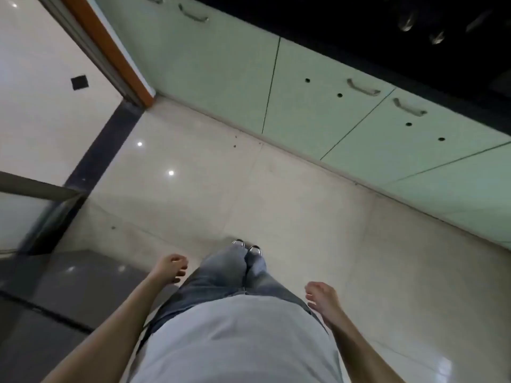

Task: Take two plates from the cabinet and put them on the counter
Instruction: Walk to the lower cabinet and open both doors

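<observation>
I look straight down at the floor. Pale green lower cabinet doors (pixel 312 111) with metal handles (pixel 362 87) run along the upper right, all closed. Above them lies the black counter (pixel 359 26), dark and glossy. No plates are in view. My left hand (pixel 172 268) hangs beside my left leg, fingers loosely curled and holding nothing. My right hand (pixel 322 298) hangs by my right hip, fingers apart and holding nothing. Both hands are well away from the cabinets.
Shiny beige floor tiles (pixel 221 183) stretch between me and the cabinets. A doorway with an orange-brown frame (pixel 110 48) opens at upper left. A grey glossy surface (pixel 69 286) sits at lower left. My jeans and shoes (pixel 246 247) are at centre.
</observation>
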